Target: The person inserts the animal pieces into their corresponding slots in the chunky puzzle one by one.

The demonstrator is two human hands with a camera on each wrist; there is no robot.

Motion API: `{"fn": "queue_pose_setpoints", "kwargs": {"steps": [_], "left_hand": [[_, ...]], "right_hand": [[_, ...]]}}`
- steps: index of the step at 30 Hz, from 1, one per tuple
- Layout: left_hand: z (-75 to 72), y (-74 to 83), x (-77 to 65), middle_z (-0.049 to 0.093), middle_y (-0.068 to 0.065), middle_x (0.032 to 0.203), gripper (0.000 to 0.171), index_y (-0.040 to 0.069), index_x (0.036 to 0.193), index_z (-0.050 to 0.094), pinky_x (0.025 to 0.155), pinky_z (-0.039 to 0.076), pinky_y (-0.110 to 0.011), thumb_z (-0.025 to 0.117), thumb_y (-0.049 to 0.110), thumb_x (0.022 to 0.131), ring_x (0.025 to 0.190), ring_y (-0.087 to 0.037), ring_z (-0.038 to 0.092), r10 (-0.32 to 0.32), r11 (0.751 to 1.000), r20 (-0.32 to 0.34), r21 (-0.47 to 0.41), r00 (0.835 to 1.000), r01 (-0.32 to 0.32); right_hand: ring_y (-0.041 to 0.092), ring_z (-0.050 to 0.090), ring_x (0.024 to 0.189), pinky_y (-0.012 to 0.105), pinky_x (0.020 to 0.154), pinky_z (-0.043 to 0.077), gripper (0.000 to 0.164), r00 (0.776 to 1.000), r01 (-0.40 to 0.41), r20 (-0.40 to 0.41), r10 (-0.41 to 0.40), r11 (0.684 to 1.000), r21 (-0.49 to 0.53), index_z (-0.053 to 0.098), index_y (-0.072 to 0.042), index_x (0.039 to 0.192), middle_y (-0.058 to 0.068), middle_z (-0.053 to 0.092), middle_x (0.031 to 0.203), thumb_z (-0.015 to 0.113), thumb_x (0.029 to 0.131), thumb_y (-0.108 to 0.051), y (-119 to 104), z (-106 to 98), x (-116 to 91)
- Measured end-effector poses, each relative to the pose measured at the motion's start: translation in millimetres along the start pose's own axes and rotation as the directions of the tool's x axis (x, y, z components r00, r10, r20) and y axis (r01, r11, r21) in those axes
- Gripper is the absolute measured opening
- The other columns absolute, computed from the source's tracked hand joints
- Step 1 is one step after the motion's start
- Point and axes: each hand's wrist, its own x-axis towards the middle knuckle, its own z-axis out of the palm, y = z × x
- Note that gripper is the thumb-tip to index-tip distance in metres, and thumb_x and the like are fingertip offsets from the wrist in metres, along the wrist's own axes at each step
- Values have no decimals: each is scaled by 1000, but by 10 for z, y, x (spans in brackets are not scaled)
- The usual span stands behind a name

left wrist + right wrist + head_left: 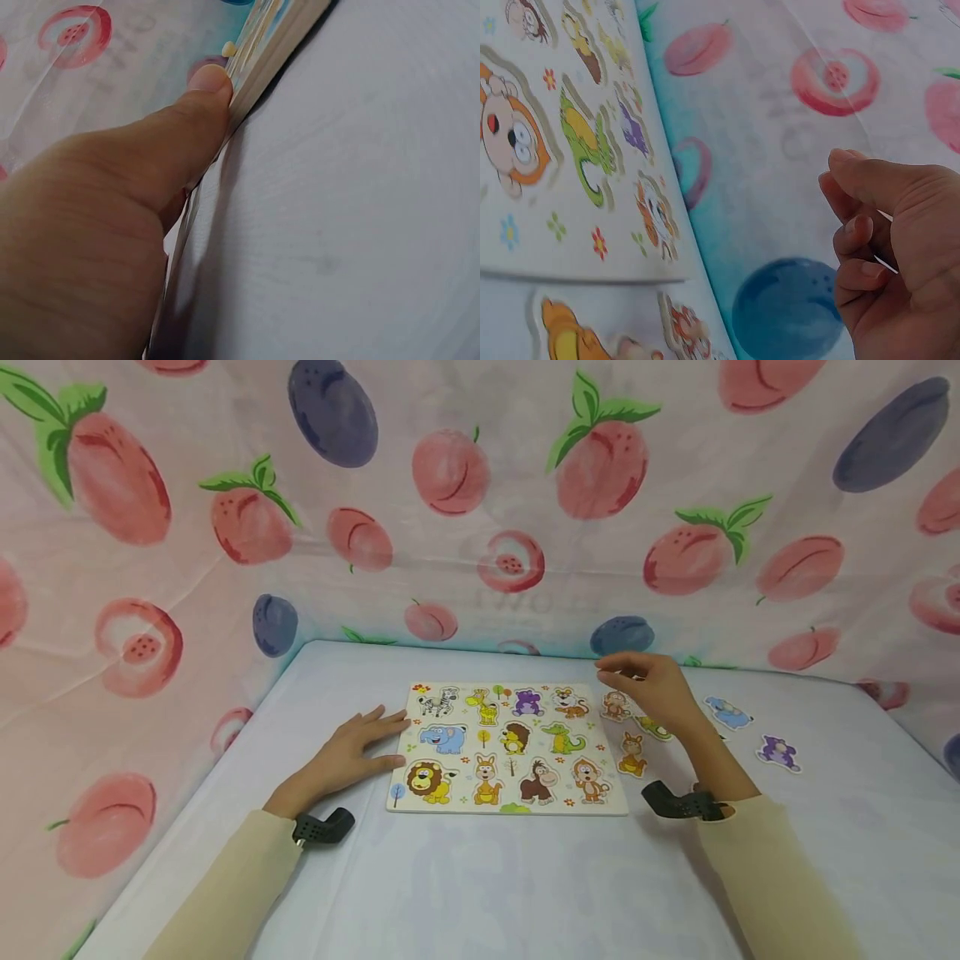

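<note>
A white puzzle board (465, 789) with several cartoon animal pictures lies flat on the table. My left hand (348, 756) rests at its left edge, fingers spread and fairly straight. In the left wrist view the thumb (191, 109) touches the side of the board (274, 64). My right hand (656, 689) is raised beyond the board's right side, its fingers loosely bent and the thumb near the index fingertip. Nothing shows in the right hand (900, 247) in the right wrist view. Below it lie loose monkey (616, 705), crocodile (654, 728) and kangaroo (632, 754) pieces.
Farther right lie a loose blue elephant piece (727, 712) and a purple hippo piece (778, 752). The white tabletop (480, 885) extends toward me. A fruit-print cloth (517, 460) stands behind and along the left side.
</note>
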Motion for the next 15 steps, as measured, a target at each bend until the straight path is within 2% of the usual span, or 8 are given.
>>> {"fn": "queue_pose_setpoints", "kwargs": {"steps": [8,12,15], "left_hand": [[11,8,8,37,-1,150,66,15,142,49,114,7,-55,67,45,86,143,-32,17,-5,1000,0,-16,1000,5],[10,12,8,37,-1,150,67,15,142,49,113,7,-55,67,46,86,143,-33,17,-12,1000,-2,-13,1000,12],[5,10,4,37,-1,150,67,15,142,48,113,8,-56,67,46,86,143,-33,17,-17,1000,-2,-5,1000,17]], "right_hand": [[18,57,84,25,62,48,31,998,-39,-55,37,999,-38,71,-16,112,4,68,107,65,91,-39,100,-293,-145],[16,55,89,22,64,47,37,993,-99,-78,93,992,-75,70,-16,115,4,66,111,63,91,-43,170,-423,-240],[15,55,95,23,72,47,41,986,-145,-94,136,985,-91,68,-16,117,5,65,112,61,91,-46,225,-514,-310]]}}
